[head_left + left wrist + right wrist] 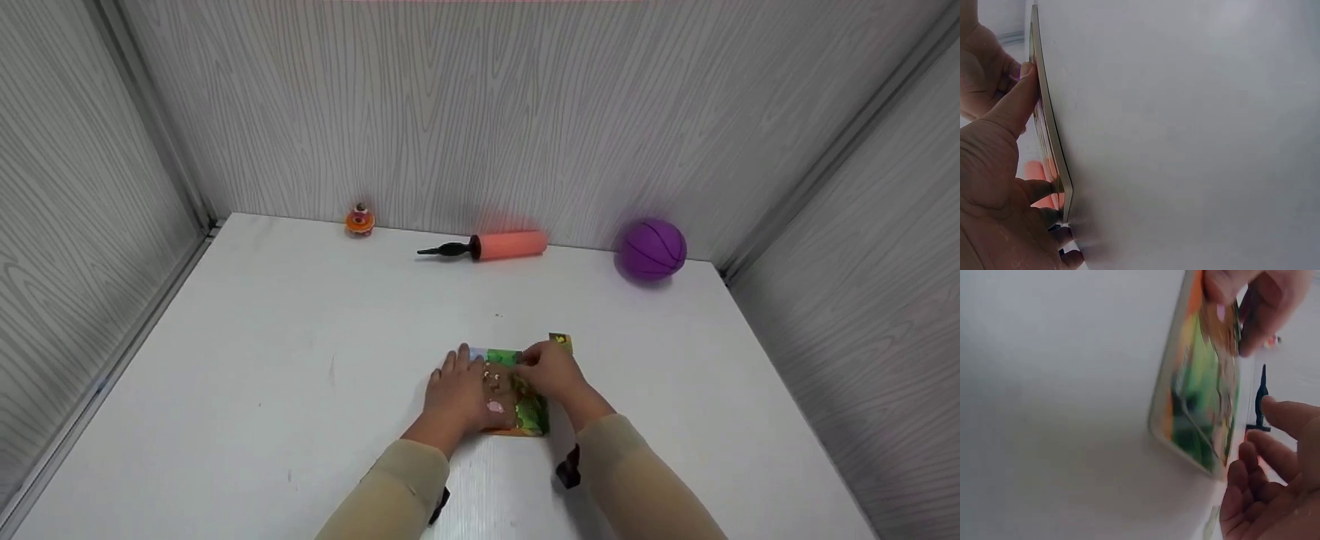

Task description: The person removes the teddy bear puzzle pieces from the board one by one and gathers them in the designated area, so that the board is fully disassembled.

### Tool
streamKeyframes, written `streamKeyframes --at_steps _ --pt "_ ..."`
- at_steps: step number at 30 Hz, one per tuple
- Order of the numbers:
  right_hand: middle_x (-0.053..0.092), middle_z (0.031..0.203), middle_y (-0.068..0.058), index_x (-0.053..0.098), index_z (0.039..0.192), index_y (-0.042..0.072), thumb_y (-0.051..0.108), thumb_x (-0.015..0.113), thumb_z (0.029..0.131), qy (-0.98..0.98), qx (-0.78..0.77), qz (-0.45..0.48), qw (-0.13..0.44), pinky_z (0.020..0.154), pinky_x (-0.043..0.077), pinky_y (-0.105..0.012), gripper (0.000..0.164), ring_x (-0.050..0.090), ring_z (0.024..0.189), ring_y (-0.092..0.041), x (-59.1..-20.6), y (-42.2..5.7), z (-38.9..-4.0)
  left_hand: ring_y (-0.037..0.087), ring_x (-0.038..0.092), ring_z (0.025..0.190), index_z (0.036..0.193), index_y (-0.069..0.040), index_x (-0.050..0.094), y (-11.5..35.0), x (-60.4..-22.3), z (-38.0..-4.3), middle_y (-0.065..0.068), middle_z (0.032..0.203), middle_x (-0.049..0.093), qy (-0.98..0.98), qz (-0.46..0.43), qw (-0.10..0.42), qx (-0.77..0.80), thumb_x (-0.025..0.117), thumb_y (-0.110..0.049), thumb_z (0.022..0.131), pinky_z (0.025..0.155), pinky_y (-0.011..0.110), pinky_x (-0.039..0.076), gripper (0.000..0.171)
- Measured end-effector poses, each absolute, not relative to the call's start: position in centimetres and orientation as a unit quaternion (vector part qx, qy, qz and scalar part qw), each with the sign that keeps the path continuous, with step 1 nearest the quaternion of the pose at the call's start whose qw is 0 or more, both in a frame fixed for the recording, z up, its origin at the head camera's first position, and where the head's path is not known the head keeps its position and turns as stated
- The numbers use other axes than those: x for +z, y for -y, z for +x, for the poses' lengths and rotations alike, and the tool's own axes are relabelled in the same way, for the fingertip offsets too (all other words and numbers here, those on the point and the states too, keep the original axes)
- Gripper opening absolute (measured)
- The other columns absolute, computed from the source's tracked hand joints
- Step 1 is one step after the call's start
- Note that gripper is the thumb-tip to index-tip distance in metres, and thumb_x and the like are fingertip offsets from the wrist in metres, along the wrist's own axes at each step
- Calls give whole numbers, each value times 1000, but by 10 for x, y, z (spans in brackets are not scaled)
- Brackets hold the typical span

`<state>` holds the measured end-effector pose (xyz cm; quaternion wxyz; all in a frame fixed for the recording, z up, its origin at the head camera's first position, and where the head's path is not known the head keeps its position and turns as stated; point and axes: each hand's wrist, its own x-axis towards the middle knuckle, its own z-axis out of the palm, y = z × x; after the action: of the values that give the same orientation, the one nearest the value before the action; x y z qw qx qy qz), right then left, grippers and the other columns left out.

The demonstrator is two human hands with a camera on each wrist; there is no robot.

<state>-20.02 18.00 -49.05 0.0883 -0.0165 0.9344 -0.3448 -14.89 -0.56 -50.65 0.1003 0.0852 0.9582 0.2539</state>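
A flat, rectangular board with a pale rim and a printed brown figure on green (534, 417) lies on the smooth white table (300, 337), partly under the left hand (456, 390) and to the near left of the right hand (553, 371). The board is pressed by the left hand, whose fingers are spread and fairly straight, with the thumb laid on its near part. The fingers of the right hand are bent over the board's far right part; whether something small is pinched there cannot be told, as the fingertips are partly hidden and the right wrist view is blurred. A small, flat, yellow-green-and-dark piece (560, 340) is seen on the table just beyond the right hand, off the board. The work, judged to be fitting picture pieces into the board, seems well advanced: the exposed print reads as largely filled, and a dark line across it is taken, tentatively, as a seam. At least the loose piece appears left to be placed. Any gap beneath either hand cannot be checked. Well beyond both hands, a salmon-coloured cylindrical pump with a black nozzle (512, 244), a purple ball with dark lines (653, 250) and a small orange-and-white toy (360, 221) are left untouched.
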Motion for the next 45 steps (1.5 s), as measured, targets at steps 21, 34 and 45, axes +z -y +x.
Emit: streamKeyframes --at_steps 21,34,45 --pt "69 91 -6 75 107 2 11 81 93 -917 -393 25 65 67 57 -32 18 65 81 -19 -504 -174 -197 43 9 161 165 0 31 2 -503 -150 24 174 13 -957 89 118 251 84 -60 79 128 60 18 117" --pt "72 92 -7 77 98 3 9 80 93 -892 -447 43 44 68 56 -31 9 65 84 -18 -501 -181 -200 41 9 162 166 3 24 2 -501 -148 22 175 12 -957 81 130 247 87 -60 80 128 58 17 124" --pt "75 106 -12 78 110 -2 12 78 97 -857 -509 79 -3 82 52 -33 19 66 98 -22 -477 -249 -227 42 9 161 165 4 25 2 -507 -149 24 175 12 -953 81 126 263 89 -60 77 128 59 17 127"
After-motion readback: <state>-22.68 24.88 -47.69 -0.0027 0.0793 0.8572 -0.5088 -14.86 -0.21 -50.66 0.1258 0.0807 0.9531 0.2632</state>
